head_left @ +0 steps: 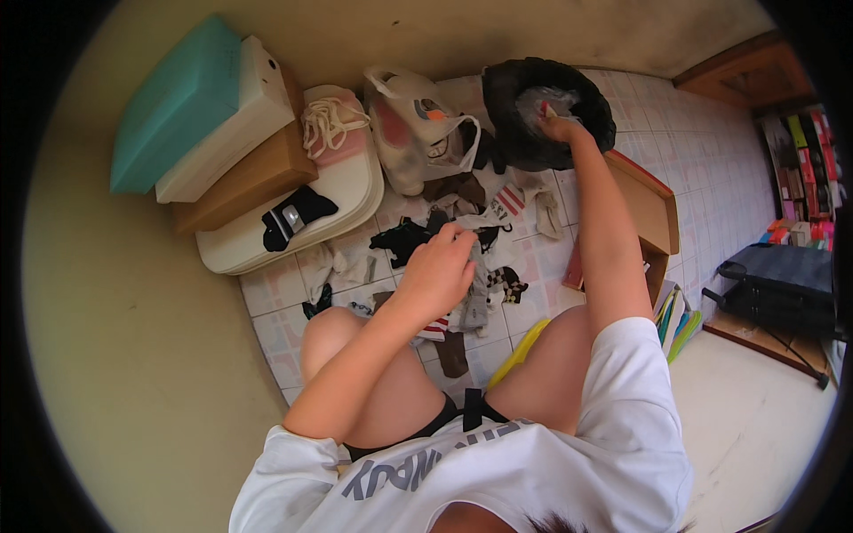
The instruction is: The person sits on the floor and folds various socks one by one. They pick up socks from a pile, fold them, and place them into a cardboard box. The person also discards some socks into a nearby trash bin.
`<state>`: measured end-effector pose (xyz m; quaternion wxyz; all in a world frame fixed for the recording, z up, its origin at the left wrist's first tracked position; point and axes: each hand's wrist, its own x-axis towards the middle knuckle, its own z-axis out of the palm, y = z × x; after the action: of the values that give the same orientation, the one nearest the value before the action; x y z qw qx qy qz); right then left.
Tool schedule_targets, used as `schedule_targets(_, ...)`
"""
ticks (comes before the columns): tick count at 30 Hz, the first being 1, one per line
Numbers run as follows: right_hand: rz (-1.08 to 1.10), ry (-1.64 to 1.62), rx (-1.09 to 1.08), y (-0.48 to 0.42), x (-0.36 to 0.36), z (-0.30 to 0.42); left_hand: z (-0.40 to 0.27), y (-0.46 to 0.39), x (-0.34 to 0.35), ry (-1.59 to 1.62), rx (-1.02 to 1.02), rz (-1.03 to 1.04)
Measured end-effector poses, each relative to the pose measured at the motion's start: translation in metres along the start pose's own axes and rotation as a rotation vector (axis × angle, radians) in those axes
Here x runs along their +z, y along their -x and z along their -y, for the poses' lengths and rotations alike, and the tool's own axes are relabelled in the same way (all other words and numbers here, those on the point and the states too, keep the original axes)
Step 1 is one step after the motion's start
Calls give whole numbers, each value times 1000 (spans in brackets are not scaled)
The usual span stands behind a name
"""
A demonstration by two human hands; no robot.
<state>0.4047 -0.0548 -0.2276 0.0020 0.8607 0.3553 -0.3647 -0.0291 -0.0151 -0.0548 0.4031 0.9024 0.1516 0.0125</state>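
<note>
My right hand (558,126) reaches into a black plastic bag (501,86) that stands open near the wall. A small red and pale item and crumpled clear plastic (563,98) show at its fingers; whether the hand grips them is not plain. Above a pile of loose socks hangs my left hand (443,266), its fingers bent. Around it on the tiles are a black sock (400,241), a white sock with red stripes (510,200), a checkered sock (510,285), a grey sock (474,306) and a brown sock (453,354).
Left, boxes (180,113) and a black sock pair (293,216) rest on a white plastic lid or board (233,256). A filled translucent bag (413,126) stands beside them. To the right are an open cardboard box (643,200), a yellow item (520,353) and a dark folded item (780,280).
</note>
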Motion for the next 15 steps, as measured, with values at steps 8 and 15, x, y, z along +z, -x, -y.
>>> schedule_targets(8, -454, 165, 142, -39, -13, -56, -5, -12, 14, -363, 37, 325)
schedule_targets(15, -1847, -718, -245, 116, 14, 104, 10, -3, 13, -423, -63, 348)
